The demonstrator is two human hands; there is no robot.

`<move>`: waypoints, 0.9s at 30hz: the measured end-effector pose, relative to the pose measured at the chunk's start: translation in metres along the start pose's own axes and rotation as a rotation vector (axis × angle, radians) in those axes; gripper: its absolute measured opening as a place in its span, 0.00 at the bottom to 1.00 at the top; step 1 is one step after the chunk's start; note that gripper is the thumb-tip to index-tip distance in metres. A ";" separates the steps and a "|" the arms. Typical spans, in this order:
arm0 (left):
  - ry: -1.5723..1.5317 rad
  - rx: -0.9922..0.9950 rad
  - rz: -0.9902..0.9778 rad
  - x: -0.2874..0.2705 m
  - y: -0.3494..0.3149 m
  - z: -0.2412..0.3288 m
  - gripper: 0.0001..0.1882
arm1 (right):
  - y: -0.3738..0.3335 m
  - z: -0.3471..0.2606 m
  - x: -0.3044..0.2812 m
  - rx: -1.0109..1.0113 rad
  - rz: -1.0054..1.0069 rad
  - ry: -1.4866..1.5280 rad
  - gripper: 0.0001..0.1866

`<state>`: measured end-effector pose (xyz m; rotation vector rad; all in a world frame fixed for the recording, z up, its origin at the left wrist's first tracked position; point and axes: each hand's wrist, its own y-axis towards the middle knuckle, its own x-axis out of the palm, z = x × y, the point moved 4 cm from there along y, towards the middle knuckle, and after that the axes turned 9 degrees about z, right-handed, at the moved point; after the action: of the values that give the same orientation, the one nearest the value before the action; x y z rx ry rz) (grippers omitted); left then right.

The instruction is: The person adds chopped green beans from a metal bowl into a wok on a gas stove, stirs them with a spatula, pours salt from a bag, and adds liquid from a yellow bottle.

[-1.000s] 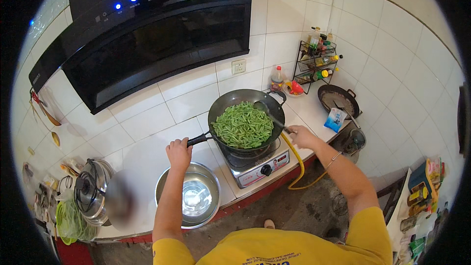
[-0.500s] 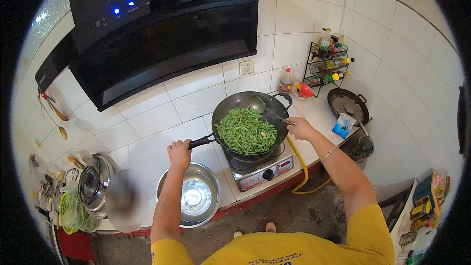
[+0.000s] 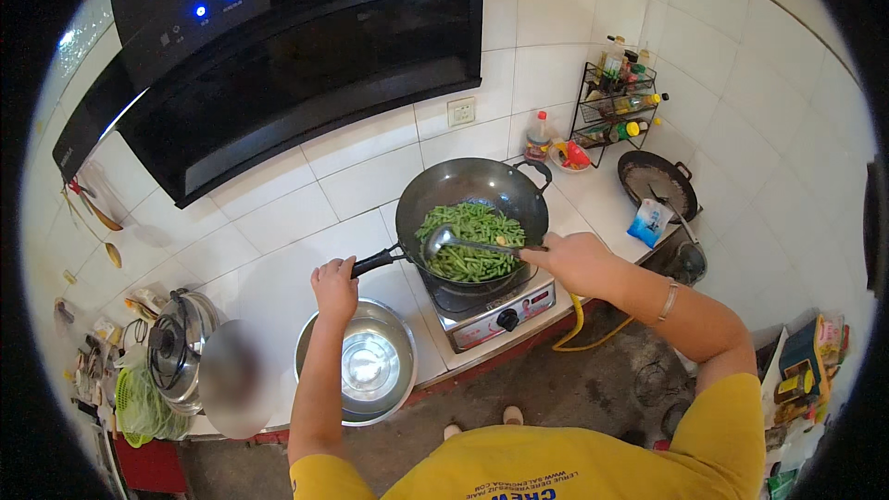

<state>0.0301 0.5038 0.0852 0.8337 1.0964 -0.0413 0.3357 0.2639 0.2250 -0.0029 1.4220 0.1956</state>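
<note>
A dark wok [image 3: 428,183] stands on the portable gas stove [image 3: 483,322], holding cut green beans [image 3: 468,267] heaped against its near side. Its far inner wall shows bare. My left hand [image 3: 334,287] is closed around the wok's black handle [image 3: 373,264]. Over the wok's near right rim, my right hand [image 3: 576,264] grips a metal ladle [image 3: 439,241]. The ladle's bowl rests among the beans on their left side, and its handle crosses them. A small yellowish piece lies among the beans near the ladle handle.
A shiny metal basin [image 3: 400,366] sits left of the stove, under my left forearm. Farther left are pot lids [image 3: 176,352]. Right of the wok stand a sauce bottle [image 3: 538,137], bottle rack [image 3: 616,97] and second pan [image 3: 681,176]. A range hood [image 3: 306,74] hangs above.
The ladle has swung from the wok's far right wall to the left of the beans. My right hand has moved nearer me. The beans have shifted together, baring the far wall.
</note>
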 end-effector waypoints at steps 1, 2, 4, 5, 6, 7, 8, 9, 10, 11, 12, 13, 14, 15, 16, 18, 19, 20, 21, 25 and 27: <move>0.045 -0.011 -0.017 -0.004 -0.001 0.003 0.24 | -0.011 0.006 -0.007 0.016 0.015 -0.021 0.22; 0.087 -0.005 -0.017 -0.002 -0.002 0.003 0.24 | -0.023 0.011 -0.014 0.038 0.031 -0.044 0.23; 0.171 0.008 -0.021 0.003 -0.003 0.002 0.24 | -0.039 0.026 -0.035 0.110 0.049 -0.033 0.21; 0.144 0.004 -0.027 0.004 -0.001 0.005 0.24 | -0.046 0.032 -0.047 0.149 0.056 -0.026 0.20; 0.118 -0.002 -0.033 0.004 0.000 0.008 0.24 | -0.053 0.035 -0.061 0.179 0.043 0.018 0.19; 0.100 -0.012 -0.039 0.003 0.000 0.010 0.24 | -0.058 0.038 -0.075 0.201 0.033 0.067 0.18; 0.099 -0.018 -0.045 0.003 0.000 0.010 0.23 | -0.061 0.038 -0.087 0.216 0.022 0.118 0.17; 0.099 -0.026 -0.052 0.002 0.000 0.009 0.23 | -0.061 0.037 -0.092 0.242 -0.030 0.150 0.17; 0.094 -0.027 -0.058 0.002 0.002 0.011 0.23 | -0.061 0.034 -0.090 0.241 -0.070 0.173 0.17; 0.098 -0.031 -0.058 0.001 0.003 0.012 0.23 | -0.060 0.030 -0.084 0.238 -0.109 0.197 0.17; 0.104 -0.037 -0.057 0.000 0.003 0.013 0.23 | -0.057 0.026 -0.075 0.233 -0.148 0.221 0.17; 0.106 -0.038 -0.058 0.000 0.004 0.014 0.23 | -0.052 0.025 -0.053 0.301 -0.215 0.211 0.15; 0.098 -0.031 -0.055 0.002 0.006 0.016 0.23 | -0.045 0.022 -0.034 0.292 -0.219 0.131 0.14; 0.100 -0.029 -0.053 0.005 0.005 0.013 0.23 | -0.035 0.019 -0.014 0.273 -0.221 0.057 0.14; 0.096 -0.023 -0.053 0.007 0.005 0.013 0.23 | -0.023 0.015 0.000 0.270 -0.178 0.052 0.13; 0.071 -0.038 -0.092 0.008 0.005 0.010 0.23 | -0.010 0.016 0.016 0.275 -0.107 0.039 0.14; 0.059 -0.049 -0.104 0.007 0.007 0.009 0.23 | -0.004 0.019 0.018 0.281 -0.077 0.027 0.15; 0.043 -0.041 -0.083 0.003 0.007 0.008 0.23 | 0.001 0.022 0.017 0.286 -0.047 0.015 0.16; 0.028 -0.033 -0.063 -0.002 0.004 0.007 0.23 | -0.004 0.028 0.009 0.308 0.003 0.042 0.16; 0.042 -0.042 -0.018 -0.008 -0.009 -0.001 0.25 | -0.023 0.062 -0.005 0.402 0.088 0.106 0.16; 0.069 -0.025 -0.003 -0.010 -0.012 0.000 0.26 | -0.018 0.071 0.011 0.502 0.085 0.184 0.16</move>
<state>0.0205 0.4916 0.0867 0.8160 1.1606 -0.0015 0.4095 0.2564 0.2224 0.4628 1.6236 -0.0982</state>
